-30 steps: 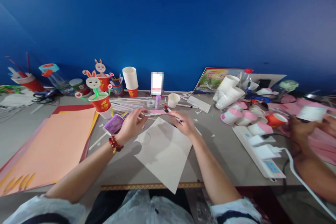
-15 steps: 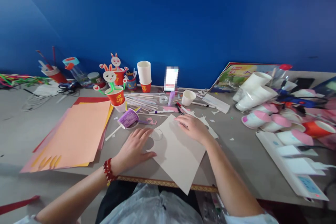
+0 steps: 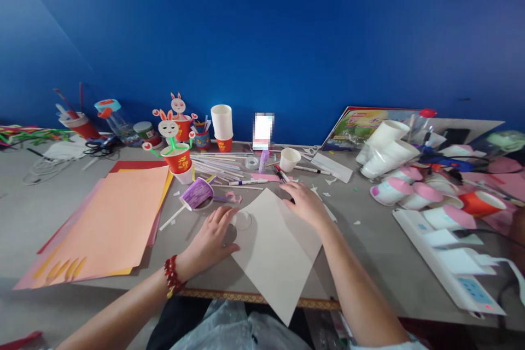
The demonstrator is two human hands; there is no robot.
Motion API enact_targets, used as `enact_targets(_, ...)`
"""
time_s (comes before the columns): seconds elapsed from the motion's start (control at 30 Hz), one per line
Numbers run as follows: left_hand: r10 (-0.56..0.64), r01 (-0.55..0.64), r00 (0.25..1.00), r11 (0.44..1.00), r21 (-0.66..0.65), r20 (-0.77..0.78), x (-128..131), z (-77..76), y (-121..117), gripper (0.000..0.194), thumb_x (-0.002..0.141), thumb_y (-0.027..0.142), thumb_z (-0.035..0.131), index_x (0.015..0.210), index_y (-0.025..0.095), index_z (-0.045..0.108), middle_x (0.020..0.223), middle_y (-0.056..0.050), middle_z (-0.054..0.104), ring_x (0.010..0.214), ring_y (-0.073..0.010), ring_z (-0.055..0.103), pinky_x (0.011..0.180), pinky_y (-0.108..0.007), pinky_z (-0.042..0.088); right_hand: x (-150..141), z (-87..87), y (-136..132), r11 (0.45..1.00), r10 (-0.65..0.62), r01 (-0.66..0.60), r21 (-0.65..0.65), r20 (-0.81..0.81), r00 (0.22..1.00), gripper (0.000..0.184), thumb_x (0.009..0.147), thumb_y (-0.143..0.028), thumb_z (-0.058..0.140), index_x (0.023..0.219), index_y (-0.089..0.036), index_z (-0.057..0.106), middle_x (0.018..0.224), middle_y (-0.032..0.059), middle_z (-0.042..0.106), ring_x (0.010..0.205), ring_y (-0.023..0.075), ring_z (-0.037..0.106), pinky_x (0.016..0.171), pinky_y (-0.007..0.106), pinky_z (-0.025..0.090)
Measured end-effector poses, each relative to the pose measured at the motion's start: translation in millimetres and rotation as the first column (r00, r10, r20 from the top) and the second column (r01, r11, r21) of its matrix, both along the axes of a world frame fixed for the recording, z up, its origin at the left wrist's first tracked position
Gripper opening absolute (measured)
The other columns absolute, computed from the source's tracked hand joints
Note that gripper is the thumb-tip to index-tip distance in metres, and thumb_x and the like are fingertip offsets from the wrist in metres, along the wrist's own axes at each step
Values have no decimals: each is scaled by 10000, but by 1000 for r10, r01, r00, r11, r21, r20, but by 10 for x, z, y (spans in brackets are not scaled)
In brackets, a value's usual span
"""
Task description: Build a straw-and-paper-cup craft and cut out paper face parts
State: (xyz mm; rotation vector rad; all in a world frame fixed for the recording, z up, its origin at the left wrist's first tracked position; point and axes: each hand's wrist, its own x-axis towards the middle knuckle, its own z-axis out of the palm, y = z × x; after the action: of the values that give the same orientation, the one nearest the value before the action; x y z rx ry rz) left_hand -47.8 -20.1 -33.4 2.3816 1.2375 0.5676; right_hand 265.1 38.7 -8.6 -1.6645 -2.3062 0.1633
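A white sheet of paper (image 3: 279, 262) lies turned like a diamond, its near corner past the table's front edge. My left hand (image 3: 213, 238) is open at the sheet's left corner, fingers stretched forward and thumb apart. Beside those fingertips is a clear round outline (image 3: 243, 221); I cannot tell whether it is a disc or a ring. My right hand (image 3: 303, 203) rests open over the sheet's upper right edge, fingers slightly bent, near white scraps. Just beyond it lie dark markers (image 3: 281, 174). A purple-coloured paper cup (image 3: 197, 193) lies on its side beyond my left hand.
Coloured paper sheets (image 3: 118, 213) are stacked at left. Behind them stand rabbit-decorated red cups (image 3: 178, 159). White paper sticks (image 3: 217, 164), a purple glue stick (image 3: 264, 161) and a white cup (image 3: 290, 159) lie farther back. At right are a power strip (image 3: 447, 262) and bagged cups (image 3: 389, 153).
The whole view has shifted, with the table lower in the picture. My right hand has slid slightly right from the paper's far corner along its edge. My left hand stays by the left corner.
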Motion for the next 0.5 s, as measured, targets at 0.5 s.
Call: enact_targets(0.5, -89, 89, 996, 996, -24, 11, -38, -63, 160, 827, 769, 202, 743, 1491, 257, 344, 1452, -151, 506, 1347, -340, 473, 1117, -549, 415, 457, 209, -62, 921, -313, 332, -204, 121, 942, 151, 761, -345, 756, 782, -234, 655, 870, 13, 734, 718, 199, 658, 527, 248, 322)
